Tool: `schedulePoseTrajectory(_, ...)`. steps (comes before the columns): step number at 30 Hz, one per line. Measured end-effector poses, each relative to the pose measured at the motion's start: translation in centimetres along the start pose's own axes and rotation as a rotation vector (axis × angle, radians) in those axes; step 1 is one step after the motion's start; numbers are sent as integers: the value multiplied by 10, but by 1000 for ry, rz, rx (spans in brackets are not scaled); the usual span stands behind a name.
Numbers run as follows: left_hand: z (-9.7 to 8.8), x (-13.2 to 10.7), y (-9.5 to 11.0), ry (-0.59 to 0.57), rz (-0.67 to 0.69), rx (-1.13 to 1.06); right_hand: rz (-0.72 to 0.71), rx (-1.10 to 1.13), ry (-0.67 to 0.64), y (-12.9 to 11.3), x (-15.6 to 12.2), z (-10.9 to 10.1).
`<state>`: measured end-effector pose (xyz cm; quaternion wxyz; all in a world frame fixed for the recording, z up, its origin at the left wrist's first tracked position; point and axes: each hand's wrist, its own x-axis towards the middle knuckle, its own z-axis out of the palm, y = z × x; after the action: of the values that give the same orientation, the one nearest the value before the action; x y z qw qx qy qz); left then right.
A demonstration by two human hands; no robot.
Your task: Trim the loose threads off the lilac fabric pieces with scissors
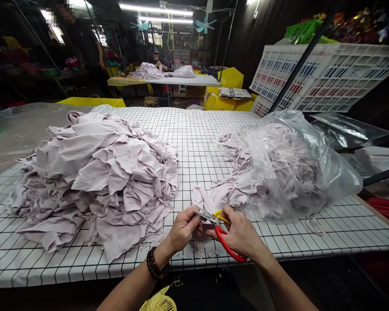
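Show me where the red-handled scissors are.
Head view, low centre: the red-handled scissors are in the right hand, blades at the left hand, over the front of the gridded table, between the fabric pile and plastic bag.

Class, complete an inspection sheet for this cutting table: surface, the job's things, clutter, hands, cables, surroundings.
Surface: table top, white with a black grid.
Job's things: red-handled scissors; small fabric piece; fabric pile on the left; clear bag of pieces on the right.
Clutter: trimmings near the front edge.
Hands: left hand pinches the small fabric piece; right hand grips the red-handled scissors.
Cables: yellow cord hanging near the ceiling lights.
Surroundings: second table with fabric, a seated person, white crates.
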<state>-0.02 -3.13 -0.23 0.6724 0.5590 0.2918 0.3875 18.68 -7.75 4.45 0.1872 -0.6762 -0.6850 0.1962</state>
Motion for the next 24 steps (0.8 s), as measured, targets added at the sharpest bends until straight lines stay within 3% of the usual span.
schedulePoseTrajectory(18,-3,-3,-6,-31,-92,-63,-34,19,36,9,-1,11)
schedulePoseTrajectory(21,-4,-3,-3,-33,-64,-29,11,215,-22,19,2,13)
schedulePoseTrajectory(24,-7,-6,0,-28,22,98,157,579,-128,38,9,17)
